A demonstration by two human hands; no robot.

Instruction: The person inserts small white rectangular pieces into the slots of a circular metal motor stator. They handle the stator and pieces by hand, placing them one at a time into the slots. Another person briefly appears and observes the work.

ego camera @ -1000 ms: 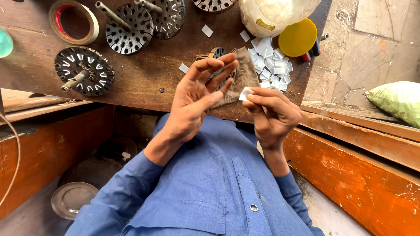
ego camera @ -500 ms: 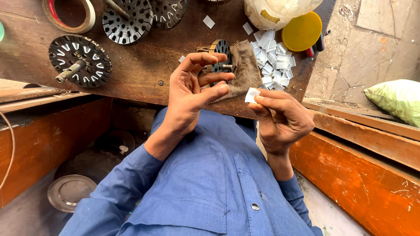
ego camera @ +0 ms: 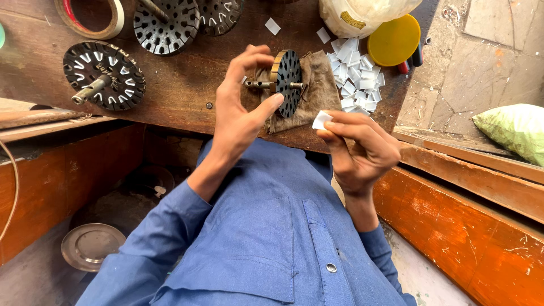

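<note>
Soft, even daylight fills the scene, brightest at the right over the stone floor (ego camera: 498,51) and the yellow lid (ego camera: 394,39). Below the bench (ego camera: 170,90) it falls into dim shadow. The left hand (ego camera: 243,107) looks slightly motion-blurred. Wide-lens distortion bends lines at the edges. There is no harsh glare.

Dark worn wooden bench (ego camera: 187,96) in front of me. On it: brown cloth (ego camera: 317,85), slotted rotor with shaft (ego camera: 105,76) at left, two more slotted discs (ego camera: 167,25) at far edge, tape roll (ego camera: 93,17) in corner. Heap of white paper slips (ego camera: 357,73) at right, yellow lid (ego camera: 395,39) just beside heap, pale plastic bag (ego camera: 362,14) behind.
</note>
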